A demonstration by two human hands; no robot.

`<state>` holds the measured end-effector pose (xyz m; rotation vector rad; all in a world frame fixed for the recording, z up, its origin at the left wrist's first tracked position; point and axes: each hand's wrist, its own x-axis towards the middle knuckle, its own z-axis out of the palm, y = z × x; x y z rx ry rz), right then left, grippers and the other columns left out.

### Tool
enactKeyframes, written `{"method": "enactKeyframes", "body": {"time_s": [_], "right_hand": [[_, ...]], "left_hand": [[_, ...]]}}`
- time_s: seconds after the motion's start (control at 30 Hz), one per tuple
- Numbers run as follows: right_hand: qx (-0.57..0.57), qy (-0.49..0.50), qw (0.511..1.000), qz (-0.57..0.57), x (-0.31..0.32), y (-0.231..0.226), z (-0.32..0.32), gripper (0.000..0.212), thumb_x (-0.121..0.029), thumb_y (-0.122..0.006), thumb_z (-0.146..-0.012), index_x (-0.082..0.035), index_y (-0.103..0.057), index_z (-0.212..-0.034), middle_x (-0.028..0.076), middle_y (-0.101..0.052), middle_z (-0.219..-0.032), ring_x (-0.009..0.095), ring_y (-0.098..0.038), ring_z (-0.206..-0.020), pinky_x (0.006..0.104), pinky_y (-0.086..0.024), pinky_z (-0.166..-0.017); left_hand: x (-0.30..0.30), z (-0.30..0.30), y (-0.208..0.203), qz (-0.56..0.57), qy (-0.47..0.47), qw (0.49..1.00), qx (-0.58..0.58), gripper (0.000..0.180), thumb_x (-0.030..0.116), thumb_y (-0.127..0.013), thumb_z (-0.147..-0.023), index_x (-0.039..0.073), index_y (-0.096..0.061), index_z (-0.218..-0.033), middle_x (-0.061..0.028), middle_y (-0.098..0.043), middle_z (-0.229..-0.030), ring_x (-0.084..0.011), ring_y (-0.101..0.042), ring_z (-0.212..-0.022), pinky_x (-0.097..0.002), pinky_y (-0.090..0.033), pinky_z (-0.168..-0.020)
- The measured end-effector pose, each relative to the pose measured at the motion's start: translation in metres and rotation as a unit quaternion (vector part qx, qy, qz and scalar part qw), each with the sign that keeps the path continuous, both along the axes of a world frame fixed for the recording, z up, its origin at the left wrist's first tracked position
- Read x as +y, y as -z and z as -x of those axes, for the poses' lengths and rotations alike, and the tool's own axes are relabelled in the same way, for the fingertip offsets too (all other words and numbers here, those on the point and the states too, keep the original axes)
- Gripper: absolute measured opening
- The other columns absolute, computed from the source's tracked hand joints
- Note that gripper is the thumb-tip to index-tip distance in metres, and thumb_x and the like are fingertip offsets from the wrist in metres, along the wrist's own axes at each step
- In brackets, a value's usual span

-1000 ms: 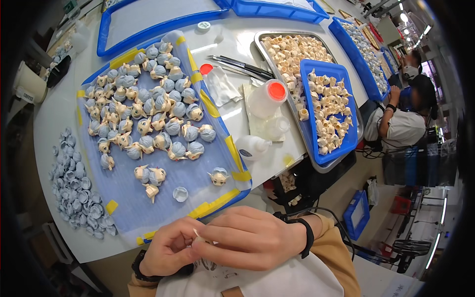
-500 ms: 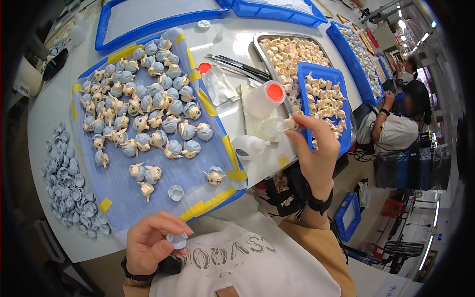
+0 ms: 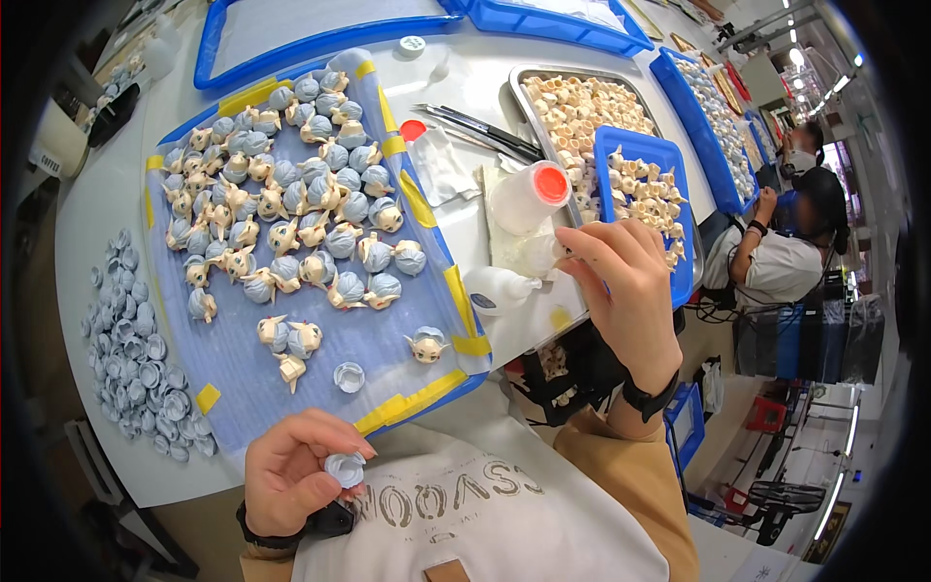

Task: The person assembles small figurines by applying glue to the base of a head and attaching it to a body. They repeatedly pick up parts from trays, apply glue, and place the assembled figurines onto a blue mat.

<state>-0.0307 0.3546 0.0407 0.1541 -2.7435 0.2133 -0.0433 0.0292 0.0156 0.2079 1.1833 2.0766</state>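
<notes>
Pale-blue shell (image 3: 344, 470), one: near, pinched in my left hand (image 3: 291, 475). My right hand (image 3: 628, 301): curled at clear cup (image 3: 536, 255); whether gripping anything, I cannot tell. Left blue tray (image 3: 228, 373): doll heads (image 3: 284, 238). Small blue tray (image 3: 682, 284), right: beige pieces (image 3: 648, 192).

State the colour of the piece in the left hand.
The piece is pale blue-grey; head view.

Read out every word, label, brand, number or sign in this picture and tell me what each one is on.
I don't copy out printed wording, but here is where it stands.
Pale container at far left: dark lettering, not quoted.
White top on the wearer: large outlined lettering, not quoted.
White squeeze bottle: dark oval mark, too small to read.
Round white cap: greenish marking, too small to read.
</notes>
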Motion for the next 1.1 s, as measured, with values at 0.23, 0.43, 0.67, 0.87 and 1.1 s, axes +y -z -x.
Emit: {"method": "enactKeyframes", "body": {"time_s": [0.23,0.43,0.67,0.87,1.1], "right_hand": [[-0.007,0.027,0.999,0.03,-0.001,0.005,-0.003,0.02,-0.006,-0.067,-0.07,-0.005,-0.061,-0.088,0.006,-0.06,-0.082,0.026,-0.054,-0.078,0.0367,-0.041,-0.072],[0.025,0.058,0.996,0.062,-0.003,0.015,-0.01,0.02,-0.005,-0.069,-0.069,-0.004,-0.058,-0.086,0.008,-0.06,-0.08,0.027,-0.055,-0.077,0.0369,-0.041,-0.071],[0.092,0.055,0.99,0.089,-0.002,0.016,-0.014,0.029,0.001,-0.072,-0.063,-0.003,-0.06,-0.089,0.01,-0.062,-0.081,0.027,-0.057,-0.074,0.0344,-0.042,-0.069],[0.11,-0.084,0.949,0.285,-0.053,-0.006,-0.035,0.034,0.0,-0.076,-0.06,-0.002,-0.063,-0.091,0.012,-0.065,-0.09,0.023,-0.061,-0.072,0.031,-0.045,-0.063],[0.067,-0.232,0.904,0.353,-0.104,0.003,-0.03,0.035,-0.009,-0.077,-0.064,-0.004,-0.063,-0.095,0.009,-0.065,-0.09,0.02,-0.06,-0.071,0.028,-0.045,-0.061]], "left_hand": [[-0.002,0.0,0.002,-0.003,-0.003,1.0,0.011,0.033,0.016,-0.064,-0.083,-0.007,-0.052,-0.102,-0.0203,-0.055,-0.099,-0.0172,-0.058,-0.077,-0.0262,-0.052,-0.063],[-0.001,-0.001,0.003,0.001,-0.014,1.0,0.011,0.034,0.018,-0.065,-0.082,-0.006,-0.051,-0.101,-0.0204,-0.055,-0.099,-0.0167,-0.059,-0.074,-0.026,-0.051,-0.062],[0.0,0.0,0.002,0.016,-0.039,0.999,0.019,0.034,0.017,-0.065,-0.082,-0.006,-0.051,-0.104,-0.0189,-0.055,-0.101,-0.0184,-0.06,-0.076,-0.0274,-0.051,-0.063],[0.013,0.001,-0.001,-0.018,-0.03,0.999,-0.025,0.035,0.008,-0.06,-0.083,-0.005,-0.047,-0.113,-0.0174,-0.055,-0.108,-0.0195,-0.06,-0.087,-0.0297,-0.05,-0.074],[0.027,0.0,-0.014,-0.005,-0.053,0.997,-0.055,0.036,0.004,-0.066,-0.075,-0.003,-0.049,-0.106,-0.02,-0.057,-0.105,-0.0239,-0.057,-0.099,-0.0349,-0.046,-0.088]]}}
